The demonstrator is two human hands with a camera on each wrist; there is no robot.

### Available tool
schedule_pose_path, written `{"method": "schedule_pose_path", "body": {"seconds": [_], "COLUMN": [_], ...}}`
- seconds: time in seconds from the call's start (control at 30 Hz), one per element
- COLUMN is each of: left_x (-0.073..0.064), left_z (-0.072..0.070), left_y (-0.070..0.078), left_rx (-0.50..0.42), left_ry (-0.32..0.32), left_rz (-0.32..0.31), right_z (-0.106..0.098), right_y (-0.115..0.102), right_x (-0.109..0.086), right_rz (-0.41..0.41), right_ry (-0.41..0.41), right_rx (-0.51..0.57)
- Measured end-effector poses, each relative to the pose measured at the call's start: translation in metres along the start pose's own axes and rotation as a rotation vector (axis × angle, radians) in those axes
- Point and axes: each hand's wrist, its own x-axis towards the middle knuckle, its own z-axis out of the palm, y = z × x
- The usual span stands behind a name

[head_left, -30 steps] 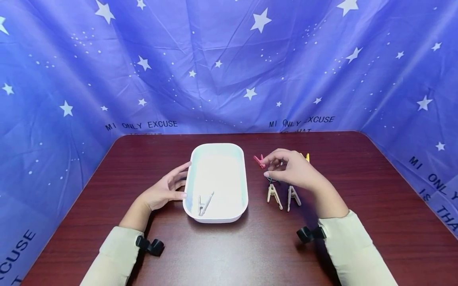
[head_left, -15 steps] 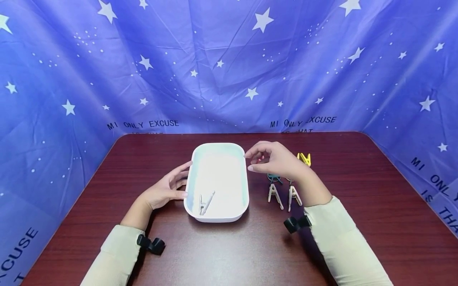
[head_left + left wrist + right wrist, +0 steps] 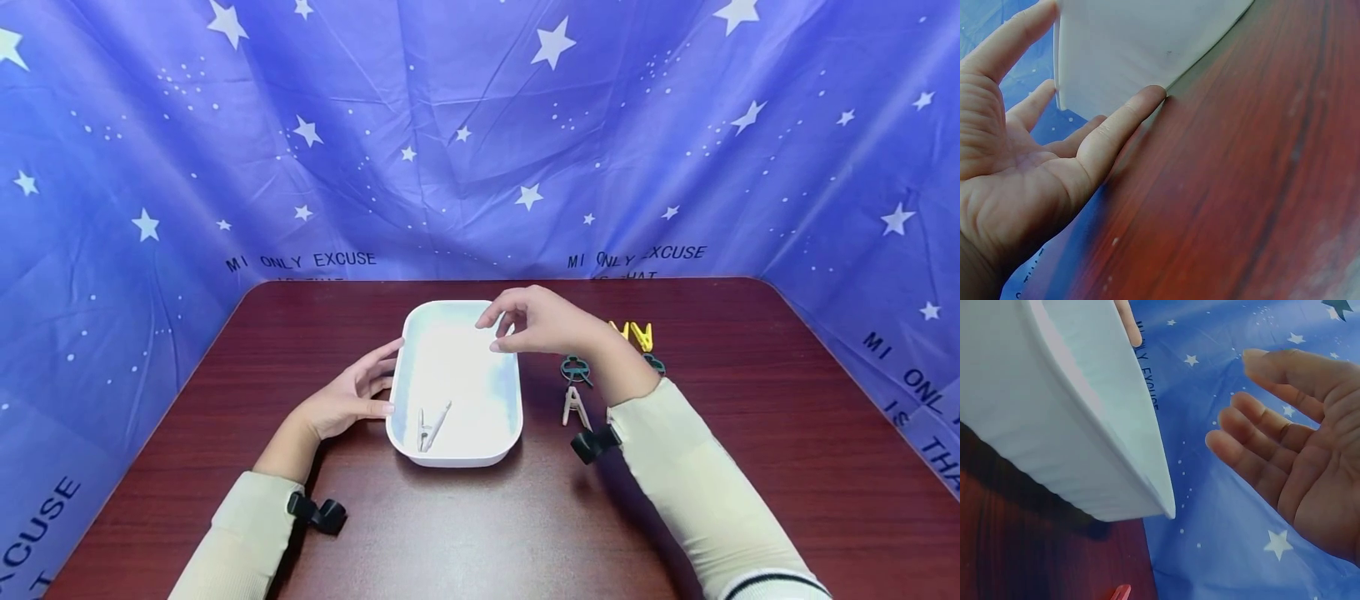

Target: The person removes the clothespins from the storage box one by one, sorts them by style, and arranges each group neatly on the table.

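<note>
A white tray point(image 3: 459, 461) stands left of the table's middle, with one pale clothespin point(image 3: 427, 429) in its near left corner. My left hand point(image 3: 347, 403) touches the tray's left side; in the left wrist view its thumb and fingers reach out fairly straight against the wall. Above the tray's far right edge hovers my right hand point(image 3: 542, 323), fingers slightly bent. The right wrist view shows nothing between that thumb and fingers. Right of the tray, a beige clothespin point(image 3: 574, 407) lies on the table. A bit of a red clip point(image 3: 1122, 592) shows in the right wrist view.
Yellow clips point(image 3: 641, 336) and round green clips point(image 3: 576, 369) lie on the dark red table point(image 3: 465, 533), partly behind my right forearm. Behind the table hangs a blue curtain point(image 3: 465, 192) with white stars. Black straps circle both sleeves.
My right hand has moved left, from above the clips to above the tray's far right edge. More of the yellow clips shows; one beige clothespin is now hidden by the right sleeve. The left hand stays put.
</note>
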Motion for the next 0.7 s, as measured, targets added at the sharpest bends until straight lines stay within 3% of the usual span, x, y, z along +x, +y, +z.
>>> {"method": "schedule_pose_path", "body": {"seconds": [0.4, 0.7], "left_x": [0.0, 0.0], "left_z": [0.0, 0.001], "left_y": [0.0, 0.002], "left_rx": [0.027, 0.006], "left_ry": [0.006, 0.001], "left_rz": [-0.003, -0.004], "right_z": [0.008, 0.016], "right_y": [0.0, 0.002], "right_x": [0.039, 0.066], "right_rz": [-0.018, -0.016], "right_ry": [-0.173, -0.266], "right_rx": [-0.011, 0.043]}}
